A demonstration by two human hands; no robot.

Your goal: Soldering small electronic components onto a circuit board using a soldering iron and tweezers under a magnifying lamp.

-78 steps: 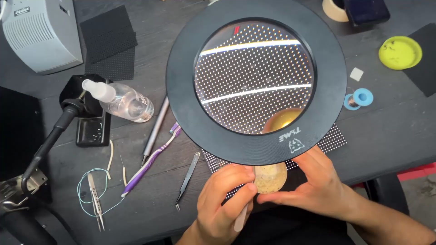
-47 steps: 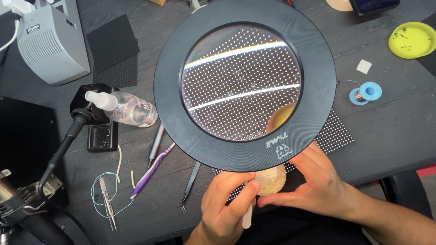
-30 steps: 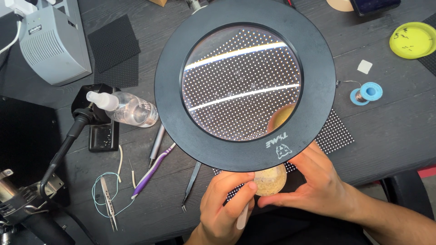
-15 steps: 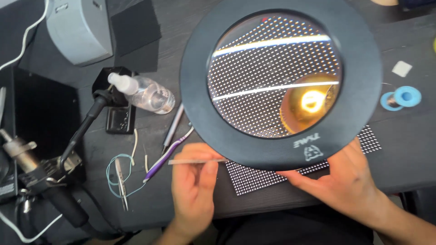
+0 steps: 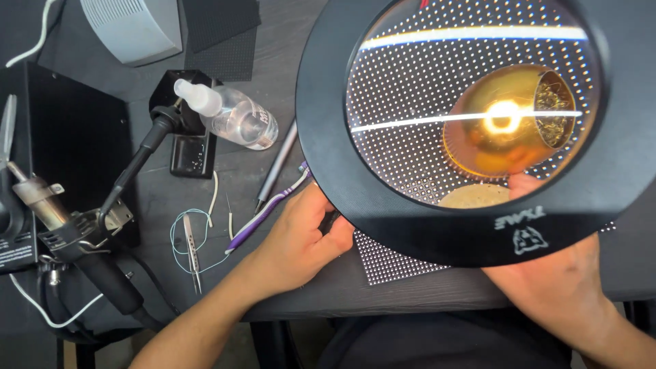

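Head view: the left hand (image 5: pixel 301 239) curls at the dotted panel (image 5: pixel 400 263)'s edge on the desk (image 5: pixel 273 48), its grip hidden. The right hand (image 5: pixel 557 283) cups a small round tin (image 5: pixel 506 119) under the magnifier (image 5: pixel 328 137); it is probably light, rigid and best gripped by its rim.

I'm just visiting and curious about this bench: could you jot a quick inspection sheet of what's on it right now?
Surface: dark table, crowded on the left.
Job's things: dotted panel under the round magnifier; a brass cup shows through the lens.
Clutter: spray bottle, purple toothbrush, tweezers, heat tool, grey box.
Grips: left hand at the magnifier's edge, by the toothbrush; right hand partly under the magnifier, hold hidden.
Cables: thin wire loop, white cable.
Surroundings: nothing seen.
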